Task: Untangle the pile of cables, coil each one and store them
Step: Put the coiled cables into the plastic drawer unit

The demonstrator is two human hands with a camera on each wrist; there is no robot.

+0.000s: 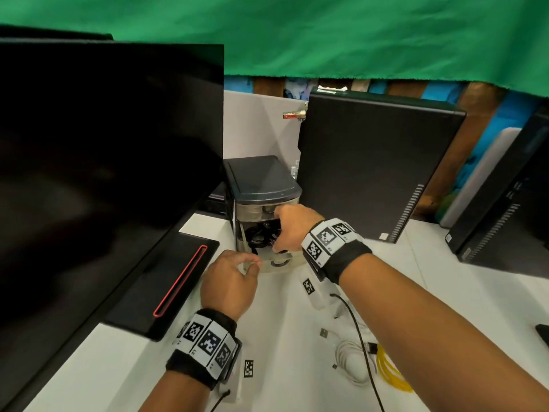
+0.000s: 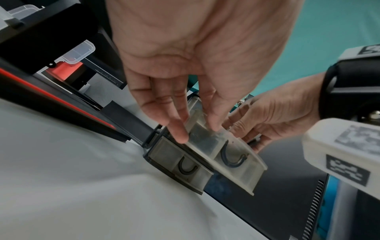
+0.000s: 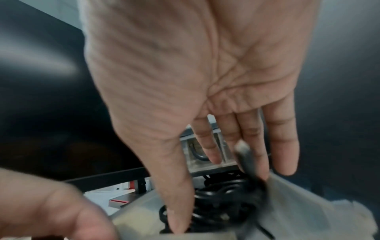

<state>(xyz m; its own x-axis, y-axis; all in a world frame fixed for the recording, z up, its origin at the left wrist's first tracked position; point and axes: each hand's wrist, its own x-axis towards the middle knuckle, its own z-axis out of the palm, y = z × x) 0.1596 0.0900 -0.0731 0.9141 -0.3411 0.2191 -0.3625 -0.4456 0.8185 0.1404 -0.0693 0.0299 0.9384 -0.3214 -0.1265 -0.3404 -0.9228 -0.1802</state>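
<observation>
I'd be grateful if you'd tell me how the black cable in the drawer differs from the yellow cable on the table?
The black coiled cable sits inside the pulled-out translucent drawer of the small drawer unit, under the right hand; the yellow cable lies loose on the white table, untouched. The black one is stored; the yellow one is not yet. Both are gathered into loops.

Bare forearms; the left hand (image 1: 228,285) and right hand (image 1: 292,227) each wear a black wristband carrying white blocks printed with black square markers.
</observation>
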